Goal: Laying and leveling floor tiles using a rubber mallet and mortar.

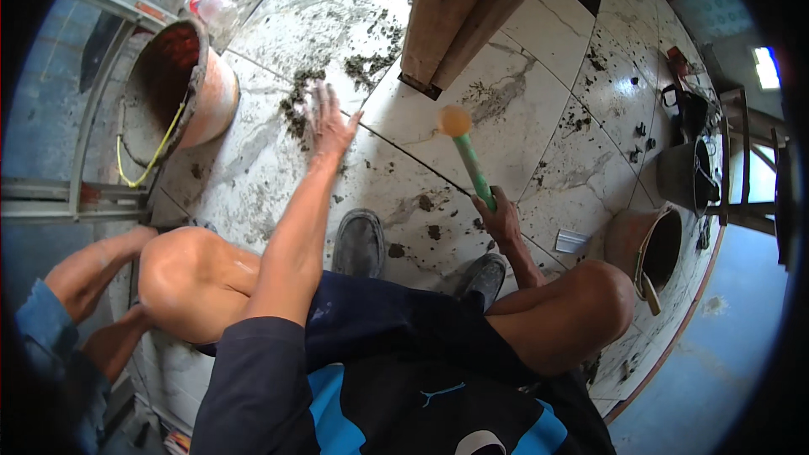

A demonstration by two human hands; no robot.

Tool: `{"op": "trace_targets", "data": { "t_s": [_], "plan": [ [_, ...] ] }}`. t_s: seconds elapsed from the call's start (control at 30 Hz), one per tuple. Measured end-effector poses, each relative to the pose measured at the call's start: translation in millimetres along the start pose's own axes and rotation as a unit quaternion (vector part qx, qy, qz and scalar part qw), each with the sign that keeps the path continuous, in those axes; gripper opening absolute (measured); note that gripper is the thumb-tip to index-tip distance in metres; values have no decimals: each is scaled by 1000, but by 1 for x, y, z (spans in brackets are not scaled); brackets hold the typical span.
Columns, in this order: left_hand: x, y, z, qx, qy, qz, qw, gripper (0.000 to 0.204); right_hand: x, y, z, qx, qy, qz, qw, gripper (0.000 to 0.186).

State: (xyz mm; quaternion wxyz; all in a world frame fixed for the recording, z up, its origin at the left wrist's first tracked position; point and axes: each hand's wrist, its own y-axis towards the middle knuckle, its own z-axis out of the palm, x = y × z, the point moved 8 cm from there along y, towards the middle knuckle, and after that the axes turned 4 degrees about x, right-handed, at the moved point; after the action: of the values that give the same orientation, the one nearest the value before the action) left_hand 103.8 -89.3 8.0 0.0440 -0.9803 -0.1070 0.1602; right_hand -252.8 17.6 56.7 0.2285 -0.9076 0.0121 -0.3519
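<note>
My left hand (329, 122) is spread open over the white marble-look floor tiles (379, 177), beside a patch of dark, crumbly debris (296, 109) near a tile joint. Whether its fingers press on the surface I cannot tell. My right hand (501, 215) grips the green handle of a mallet (472, 164), whose round orange-tan head is raised toward the middle of the view, close to the dark joint between tiles. My knees are bent on either side, with my grey shoes (358, 244) on the tiles.
Wooden planks (438, 17) stand ahead. A crusted bucket (202, 109) and crumpled plastic bottle (215, 8) are left, beside metal framing (80, 118). Right are buckets (624, 240), black tools (687, 109) and wooden framework (742, 168). Another person's bare legs (93, 270) are at lower left.
</note>
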Motion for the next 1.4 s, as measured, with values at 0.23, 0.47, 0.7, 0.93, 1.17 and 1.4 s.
{"op": "trace_targets", "data": {
  "t_s": [0.23,0.47,0.7,0.93,1.17,1.4],
  "plan": [
    [-64,-19,24,-108,67,59,990,75,6,-4,-11,-88,-16,-51,995,32],
    [-63,-17,26,-76,78,51,993,73,-21,-1,-15,-51,-52,8,997,32],
    [-63,-17,28,-67,85,49,993,74,-32,-9,-20,-57,-80,40,994,33],
    [-64,-18,25,-83,68,55,993,73,-22,6,-22,-95,-74,9,993,32],
    [-64,-17,26,-69,67,60,994,72,-12,10,-27,-114,-74,2,991,32],
    [-66,-18,25,-72,72,58,993,71,-8,11,-30,-147,-110,-27,983,32]
  ]
}}
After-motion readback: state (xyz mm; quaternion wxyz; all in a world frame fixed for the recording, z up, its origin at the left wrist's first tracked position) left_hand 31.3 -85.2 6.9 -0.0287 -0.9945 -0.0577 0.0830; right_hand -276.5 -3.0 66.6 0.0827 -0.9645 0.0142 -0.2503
